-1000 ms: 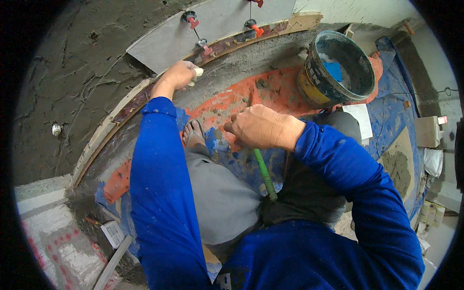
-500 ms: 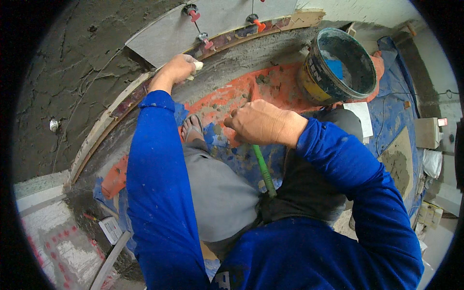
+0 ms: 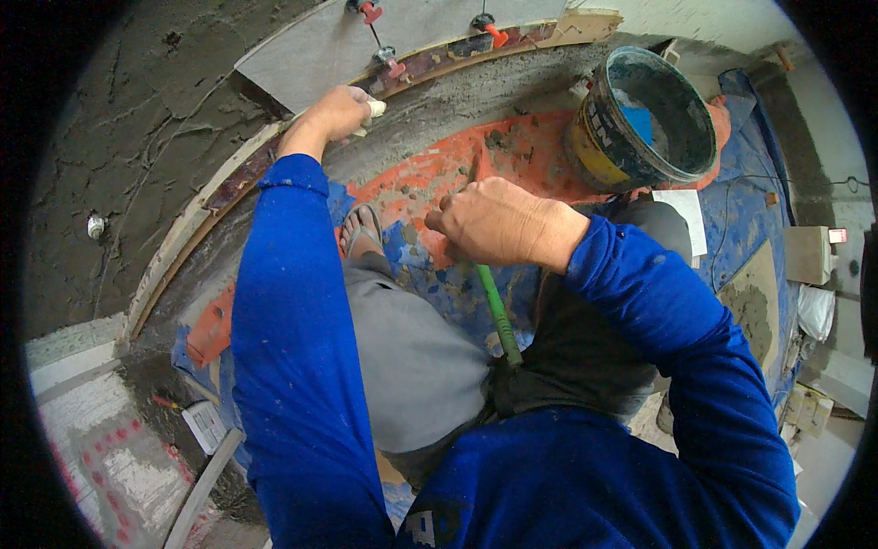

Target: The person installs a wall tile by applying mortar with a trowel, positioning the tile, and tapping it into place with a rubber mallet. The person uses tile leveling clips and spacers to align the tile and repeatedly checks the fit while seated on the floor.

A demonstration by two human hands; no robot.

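My left hand [image 3: 334, 114] is closed around a crumpled cream-coloured piece [image 3: 375, 109], perhaps cloth or sponge. It rests at the curved edging strip [image 3: 219, 197], just below the corner of a large grey tile [image 3: 306, 59]. My right hand [image 3: 503, 224] is held closed above the floor sheet, fingers curled inward; whatever it may grip is hidden. Below it a green handle [image 3: 498, 311] slants down toward my lap; I cannot tell whether the hand touches it. Red-handled tile levelling clips [image 3: 494, 35] stand along the tile's edge.
Wet grey mortar [image 3: 137, 156] covers the surface at the left. A black bucket [image 3: 640, 119] with something blue inside stands at the back right. Orange sheeting [image 3: 412, 178] with mortar crumbs lies over a blue tarp [image 3: 741, 206]. A mortar-smeared board [image 3: 754, 302] lies at the right.
Both hands stay in nearly the same places, with the left shifted very slightly up. The whole view has tilted a little.
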